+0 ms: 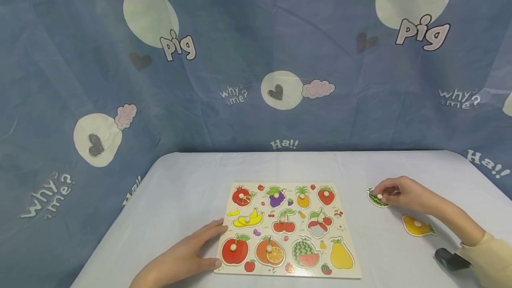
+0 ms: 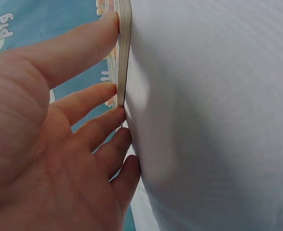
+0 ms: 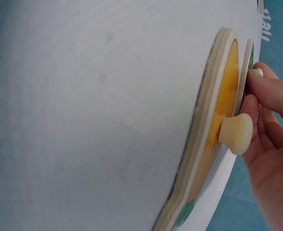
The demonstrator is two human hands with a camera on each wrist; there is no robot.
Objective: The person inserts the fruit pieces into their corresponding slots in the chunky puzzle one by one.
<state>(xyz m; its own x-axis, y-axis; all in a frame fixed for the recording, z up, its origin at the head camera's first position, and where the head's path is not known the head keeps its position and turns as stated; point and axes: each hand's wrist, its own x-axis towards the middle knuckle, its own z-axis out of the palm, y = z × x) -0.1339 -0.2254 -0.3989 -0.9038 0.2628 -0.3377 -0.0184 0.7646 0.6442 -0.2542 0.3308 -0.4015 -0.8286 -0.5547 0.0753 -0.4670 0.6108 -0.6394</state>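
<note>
A wooden fruit puzzle board point(image 1: 301, 214) lies on the white table, with knobbed fruit pieces in most of its places. The printed watermelon point(image 1: 306, 253) and pear point(image 1: 342, 255) places show no knob. My left hand point(image 1: 186, 252) rests at the board's left edge, thumb and fingertips touching it with the fingers spread. To the right of the board, my right hand point(image 1: 410, 194) pinches the small knob of a watermelon puzzle piece point(image 1: 374, 198), which is low at the table. Closer to me lies a yellow pear puzzle piece point(image 1: 416, 226), its knob point(image 3: 236, 134) up, near the right wrist.
A dark object point(image 1: 452, 260) sits by the right sleeve point(image 1: 490, 257). Behind the white table point(image 1: 192, 186) hangs a blue patterned cloth point(image 1: 240, 123), which also runs along both sides.
</note>
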